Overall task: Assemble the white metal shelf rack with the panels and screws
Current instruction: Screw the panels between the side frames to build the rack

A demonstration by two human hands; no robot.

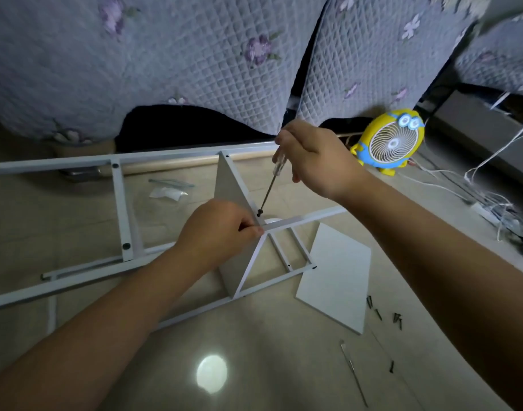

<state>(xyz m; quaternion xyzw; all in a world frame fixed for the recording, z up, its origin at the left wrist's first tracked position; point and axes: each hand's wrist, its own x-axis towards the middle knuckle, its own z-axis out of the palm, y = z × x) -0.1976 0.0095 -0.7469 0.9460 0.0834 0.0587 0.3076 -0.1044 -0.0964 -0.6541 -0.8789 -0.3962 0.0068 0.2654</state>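
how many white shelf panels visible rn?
2 clear. One upright panel stands between the frame rails, at the screwdriver tip; one flat panel lies on the floor to its right. A pale sliver by the left crossbar may be a third, edge-on.

Frame lies across the floor before me, one panel standing up inside it. To my right a loose panel lies flat, screws just right of it, fan farther back.

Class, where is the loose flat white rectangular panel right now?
Head view: the white rectangular panel lies flat on the floor, right of centre, between the white metal frame and the scattered black screws.
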